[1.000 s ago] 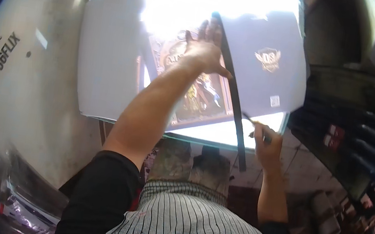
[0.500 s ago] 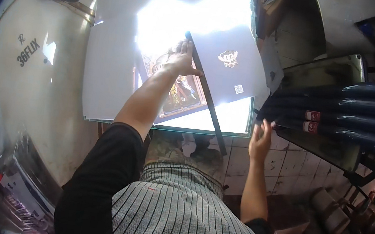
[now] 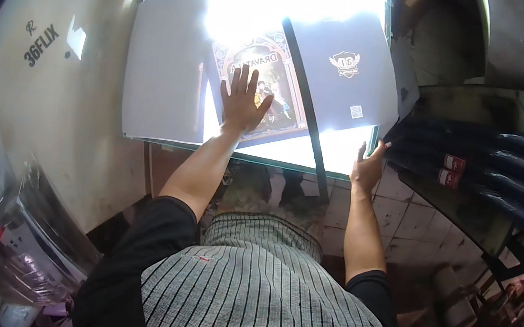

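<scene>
My left hand (image 3: 243,105) lies flat with fingers spread on an illustrated printed cover sheet (image 3: 284,94). To its right is a dark blue panel (image 3: 325,86) with a pale crest and a small square code. A long, thin dark strip (image 3: 309,107) runs slantwise between the picture and the panel, its near end sticking out past the table edge. My right hand (image 3: 368,167) is at the near right corner of the glowing table, thumb and forefinger apart. A small pale spot shows at its fingertip; I cannot tell what it is.
The glass-edged table (image 3: 165,98) shines brightly from its top. On the right, dark glossy rolls (image 3: 493,167) with red labels lie across a stand. A pale board (image 3: 76,119) fills the left, with plastic-wrapped material (image 3: 45,227) below it. Clutter sits low on the right.
My left hand has drawn nearer, off the strip and onto the lower picture. My right hand has risen to the table's corner. The whole view has shifted slightly.
</scene>
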